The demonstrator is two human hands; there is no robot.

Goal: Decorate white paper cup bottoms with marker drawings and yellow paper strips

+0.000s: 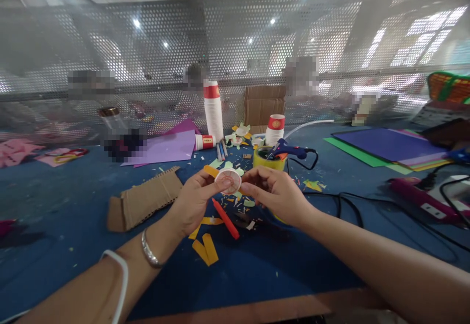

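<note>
A small round white disc (228,181) with reddish lines on its face is held up over the middle of the table. My left hand (198,194) grips its left side, thumb on the face. An orange paper strip (211,171) sticks out at the disc's upper left, and pale green paper pieces (238,170) show around its rim. My right hand (273,192) is at the disc's right edge, thumb and fingers pinched on a small yellow-orange piece there, mostly hidden. Below the disc lie a red-orange marker (225,219) and folded orange strips (205,249).
Corrugated cardboard (150,196) lies left. Behind stand a tall paper cup stack (214,116), a shorter stack (274,130) and a glue gun (290,150) on a yellow tape roll (262,160). Black cables (341,196) and a power strip (422,199) lie right; coloured sheets (389,143) behind them.
</note>
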